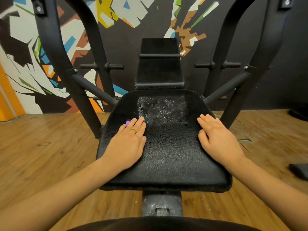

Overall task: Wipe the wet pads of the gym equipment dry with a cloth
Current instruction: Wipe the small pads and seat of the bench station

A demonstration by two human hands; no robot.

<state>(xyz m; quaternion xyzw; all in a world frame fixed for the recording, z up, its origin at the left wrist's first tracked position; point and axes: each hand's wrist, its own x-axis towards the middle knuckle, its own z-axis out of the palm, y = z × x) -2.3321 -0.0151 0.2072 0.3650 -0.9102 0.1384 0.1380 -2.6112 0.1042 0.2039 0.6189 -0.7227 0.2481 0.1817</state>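
A black padded seat (166,152) of a gym machine fills the middle of the view. Water drops glisten on its far half (163,110). My left hand (128,140) lies flat on the seat's left side, fingers straight, a ring on one finger and a purple nail at the little finger. My right hand (216,139) lies flat on the right side, fingers together. Neither hand holds anything. Behind the seat stands the black back pad (159,73), with a smaller upper pad (159,46) above it. No cloth is in view.
Black steel frame tubes (55,52) rise on both sides of the seat, with short pegs (115,66) behind. The seat post (161,205) stands on a wooden floor (41,147). A dark object (300,170) lies on the floor at right. A painted wall is behind.
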